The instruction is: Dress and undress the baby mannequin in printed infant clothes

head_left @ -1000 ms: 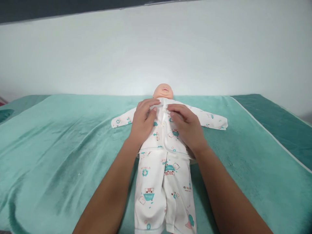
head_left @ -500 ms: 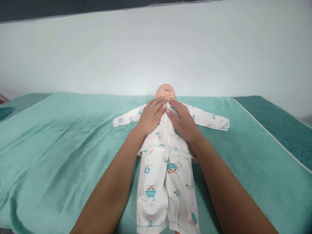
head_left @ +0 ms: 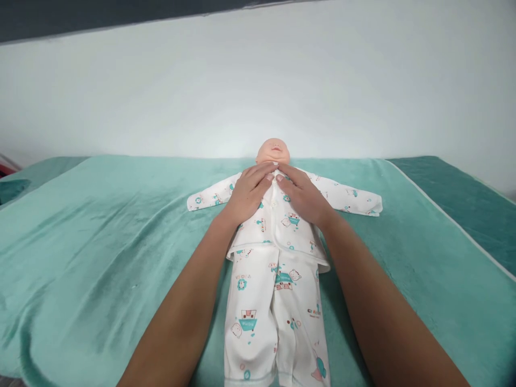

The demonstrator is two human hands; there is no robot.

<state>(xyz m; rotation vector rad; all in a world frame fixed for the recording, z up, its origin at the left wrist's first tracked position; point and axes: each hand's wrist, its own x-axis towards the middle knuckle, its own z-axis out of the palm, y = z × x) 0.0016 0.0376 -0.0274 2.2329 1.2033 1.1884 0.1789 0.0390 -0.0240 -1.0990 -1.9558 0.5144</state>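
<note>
A baby doll (head_left: 274,151) lies on its back, head toward the wall, dressed in a white printed baby shirt (head_left: 274,228) and matching pants (head_left: 253,301). Both sleeves stretch out sideways. On the left side of the shirt's chest rests my left hand (head_left: 252,191), palm down with fingers extended. My right hand (head_left: 302,193) lies flat on the other side of the chest. The fingertips of both hands come close together at the collar, just below the doll's chin. The upper chest is covered by my hands.
A light green plush blanket (head_left: 113,242) spreads under the doll, wrinkled on the left. Its pale edging runs along the right, beside a darker green section (head_left: 451,193). Behind rises a white wall (head_left: 258,80) with a dark band (head_left: 100,16) at the top.
My right hand has shifted slightly outward and up over the chest, showing more of the shirt's front. My left hand has barely moved, staying flat on the shirt.
</note>
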